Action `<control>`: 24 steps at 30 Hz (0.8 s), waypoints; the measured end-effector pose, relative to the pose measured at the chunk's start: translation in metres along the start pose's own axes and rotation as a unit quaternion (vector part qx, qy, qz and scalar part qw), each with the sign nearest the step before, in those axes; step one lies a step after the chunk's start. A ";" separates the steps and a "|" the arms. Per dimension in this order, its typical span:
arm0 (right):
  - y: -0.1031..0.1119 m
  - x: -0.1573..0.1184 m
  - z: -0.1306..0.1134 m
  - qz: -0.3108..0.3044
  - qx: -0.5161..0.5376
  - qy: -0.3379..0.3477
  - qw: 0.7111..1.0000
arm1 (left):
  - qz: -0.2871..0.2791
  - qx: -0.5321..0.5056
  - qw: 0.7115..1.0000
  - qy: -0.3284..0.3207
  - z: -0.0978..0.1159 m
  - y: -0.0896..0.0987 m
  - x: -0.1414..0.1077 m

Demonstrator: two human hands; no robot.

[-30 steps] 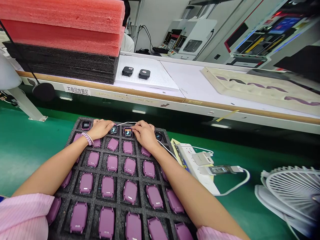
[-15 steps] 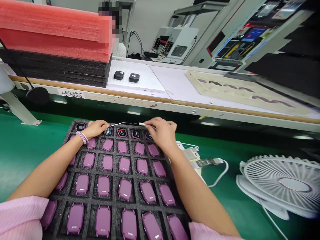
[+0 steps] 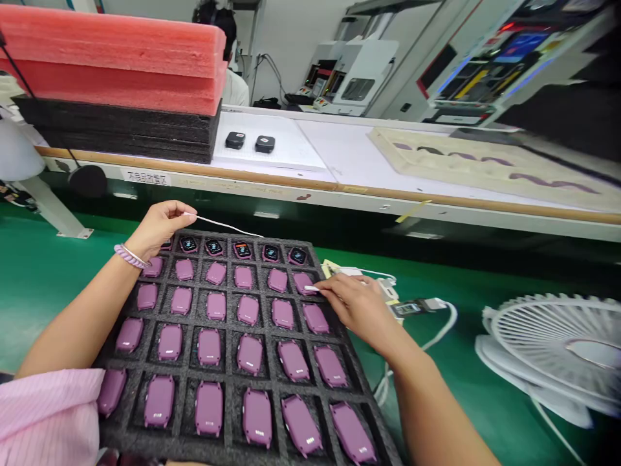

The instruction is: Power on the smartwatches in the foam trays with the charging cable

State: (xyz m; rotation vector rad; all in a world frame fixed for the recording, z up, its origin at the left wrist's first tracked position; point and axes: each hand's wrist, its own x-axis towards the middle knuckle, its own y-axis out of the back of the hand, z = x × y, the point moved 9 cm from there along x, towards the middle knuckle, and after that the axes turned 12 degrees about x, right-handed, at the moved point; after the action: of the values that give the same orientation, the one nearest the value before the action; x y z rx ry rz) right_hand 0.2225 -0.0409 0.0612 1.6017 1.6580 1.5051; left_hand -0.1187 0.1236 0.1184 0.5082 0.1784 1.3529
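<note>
On the front edge (image 3: 359,199) of the shelf before me I read one label (image 3: 147,177), in dark Chinese characters on white, slightly blurred: 不良品放置区, "defective products placement area". To its right run faint handwritten marks (image 3: 252,188) that I cannot make out. In the far row of my foam tray (image 3: 363,382), the lit watch screens (image 3: 270,253) show signs too small to read; one has an orange band. Stickers on two black cases (image 3: 264,145) and the inline meter's display (image 3: 411,309) are illegible.
</note>
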 end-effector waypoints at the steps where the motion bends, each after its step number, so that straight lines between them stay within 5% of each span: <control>1: 0.003 0.002 0.002 0.006 0.019 -0.003 1.000 | -0.017 0.020 1.000 0.008 0.001 0.009 -0.007; 4: 0.005 0.007 0.013 -0.011 0.073 -0.029 0.997 | -0.056 0.092 0.993 0.038 -0.009 0.028 -0.032; 7: -0.005 0.013 0.027 -0.053 0.041 -0.064 0.996 | -0.083 0.179 0.980 0.035 -0.024 0.025 -0.048; 12: -0.022 0.022 0.041 -0.103 -0.026 -0.100 0.989 | -0.094 0.338 0.936 -0.040 -0.015 -0.016 -0.041; 17: -0.029 0.024 0.045 -0.129 -0.056 -0.148 0.979 | -0.197 0.499 0.844 0.006 -0.012 -0.060 -0.030; 24: -0.029 0.011 0.030 0.013 -0.056 -0.172 0.983 | -0.185 0.596 0.780 -0.036 0.004 -0.068 -0.018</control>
State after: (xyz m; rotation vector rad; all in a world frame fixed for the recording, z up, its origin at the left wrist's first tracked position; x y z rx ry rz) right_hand 0.2305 -0.0120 0.0301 1.7131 1.3452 1.2243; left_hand -0.0610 0.0970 0.0883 1.4929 1.0558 0.6755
